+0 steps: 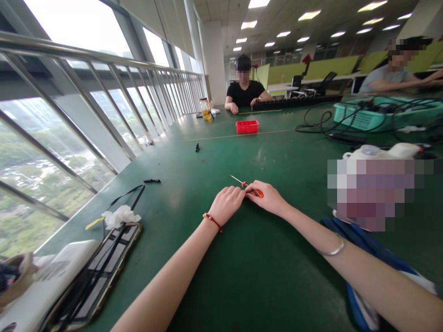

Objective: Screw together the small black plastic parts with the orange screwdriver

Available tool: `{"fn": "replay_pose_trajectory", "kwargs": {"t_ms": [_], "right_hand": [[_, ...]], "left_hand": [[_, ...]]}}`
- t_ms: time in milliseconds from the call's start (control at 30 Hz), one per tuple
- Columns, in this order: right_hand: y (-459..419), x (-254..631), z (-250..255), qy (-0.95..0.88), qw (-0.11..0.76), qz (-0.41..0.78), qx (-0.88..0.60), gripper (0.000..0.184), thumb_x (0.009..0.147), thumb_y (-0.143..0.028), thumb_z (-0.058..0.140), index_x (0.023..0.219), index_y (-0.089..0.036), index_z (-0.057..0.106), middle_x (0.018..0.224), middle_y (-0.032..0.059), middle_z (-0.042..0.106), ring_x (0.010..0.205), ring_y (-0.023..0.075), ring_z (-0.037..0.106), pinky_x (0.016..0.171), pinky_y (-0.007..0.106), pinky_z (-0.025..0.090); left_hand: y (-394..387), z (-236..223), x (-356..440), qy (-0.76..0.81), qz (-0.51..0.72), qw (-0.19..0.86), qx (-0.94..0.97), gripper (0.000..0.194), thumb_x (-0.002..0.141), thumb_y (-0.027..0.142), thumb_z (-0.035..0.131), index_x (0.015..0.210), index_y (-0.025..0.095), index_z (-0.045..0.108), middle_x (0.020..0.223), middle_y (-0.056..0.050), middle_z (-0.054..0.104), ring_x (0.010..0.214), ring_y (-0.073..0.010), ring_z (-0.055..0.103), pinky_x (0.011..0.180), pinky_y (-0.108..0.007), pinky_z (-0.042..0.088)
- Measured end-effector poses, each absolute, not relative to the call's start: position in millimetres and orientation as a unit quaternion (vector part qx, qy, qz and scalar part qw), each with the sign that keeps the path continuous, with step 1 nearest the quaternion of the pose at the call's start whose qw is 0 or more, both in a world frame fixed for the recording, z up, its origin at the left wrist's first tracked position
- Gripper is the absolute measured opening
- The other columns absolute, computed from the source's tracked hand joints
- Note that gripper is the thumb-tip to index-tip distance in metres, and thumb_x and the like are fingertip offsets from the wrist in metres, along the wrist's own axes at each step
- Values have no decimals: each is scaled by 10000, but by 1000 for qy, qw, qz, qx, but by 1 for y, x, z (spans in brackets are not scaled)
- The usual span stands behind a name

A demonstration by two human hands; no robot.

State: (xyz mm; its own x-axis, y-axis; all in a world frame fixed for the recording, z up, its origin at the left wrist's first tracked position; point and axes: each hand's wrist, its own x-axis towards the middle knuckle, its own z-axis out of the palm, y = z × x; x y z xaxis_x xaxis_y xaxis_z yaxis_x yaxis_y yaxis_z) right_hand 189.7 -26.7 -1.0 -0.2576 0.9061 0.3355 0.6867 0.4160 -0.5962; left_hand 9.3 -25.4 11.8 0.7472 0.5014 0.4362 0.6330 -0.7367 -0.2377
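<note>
It's an open-plan office, and look: lime-green upright partitions (pixel 332 68) behind white flat-topped desks (pixel 277 86), a black-backed office chair (pixel 323 85) there, bright rectangular ceiling lights (pixel 309 15) overhead, and large glass windows (pixel 79 27) behind a shiny metal railing (pixel 55 50) (leafy green treetops (pixel 27 133) down below, so we're upstairs!).

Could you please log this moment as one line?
Right hand: holds orange-black screwdriver, tip pointing forward-left | Left hand: close beside right hand, contact unclear | Red tray: beyond both hands, on green table
</note>
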Motion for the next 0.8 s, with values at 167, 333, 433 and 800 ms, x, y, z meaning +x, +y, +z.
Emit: {"fn": "replay_pose_trajectory", "kwargs": {"t_ms": [167, 333, 433, 800], "right_hand": [[-22, 190, 0, -772, 348, 181, -501, 123, 803, -291, 588, 877, -229, 665, 866, 22, 623, 799, 156, 597, 699, 272, 443], [-22, 191, 3, -777, 349, 159, -499, 148, 818, -312, 569, 899, -233, 666, 869, 28, 608, 800, 169, 590, 724, 295, 442], [-24, 190, 5, -784, 353, 145, -489, 146, 822, -306, 564, 906, -241, 664, 874, 24, 598, 793, 163, 587, 718, 288, 438], [-26, 188, 9, -753, 432, 147, -473, 151, 813, -242, 515, 877, -216, 649, 865, 28, 606, 789, 157, 579, 741, 286, 432]], "left_hand": [[-18, 10, 2, -340, -282, 52, -895, 140, 916, 229, 467, 941, 175, 594, 888, -44, 647, 824, -154, 590, 744, -278, 483], [-11, 7, 0, -357, -341, -55, -868, 95, 836, 231, 587, 904, 182, 631, 891, -33, 658, 856, -159, 609, 775, -286, 503], [-11, 7, 0, -357, -360, -66, -860, 77, 828, 215, 583, 856, 182, 648, 866, -34, 659, 844, -161, 603, 780, -295, 498], [-11, 8, 1, -371, -392, -62, -840, 81, 791, 231, 606, 830, 194, 667, 895, -32, 667, 848, -172, 591, 796, -321, 480]]}}
